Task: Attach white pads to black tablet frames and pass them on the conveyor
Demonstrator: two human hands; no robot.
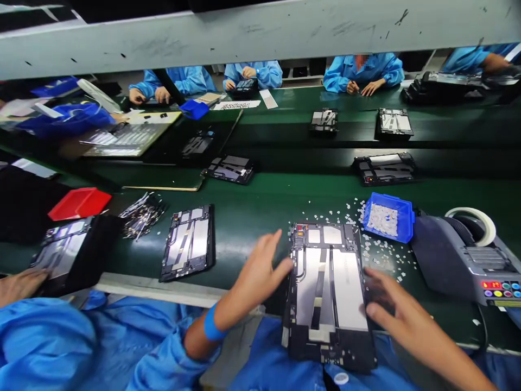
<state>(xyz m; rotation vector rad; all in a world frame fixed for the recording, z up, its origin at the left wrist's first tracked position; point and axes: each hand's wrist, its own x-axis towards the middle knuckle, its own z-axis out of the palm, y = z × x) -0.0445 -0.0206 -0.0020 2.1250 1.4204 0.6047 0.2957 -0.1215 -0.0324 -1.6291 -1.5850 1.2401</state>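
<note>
An opened tablet [334, 290], with silver battery plates and dark cables inside, lies at the table's front edge and juts over my lap. My left hand [264, 260], with a blue band at the wrist, is at its left side, thumb near the frame and fingers apart. On the right side my right hand [391, 301] is slightly blurred, its fingers spread and the thumb close to the tablet's edge. Neither hand is wrapped round anything. Just beyond the tablet's upper right corner stands a blue bin [388, 218] of small white pieces, with more pieces scattered around it.
A tape dispenser [468, 255] stands at the right. Another tablet [189, 243], a pile of thin strips [142, 216] and a red tray [79, 204] are to the left. A person's hand [22, 285] touches a tablet there. People in blue sit across the table.
</note>
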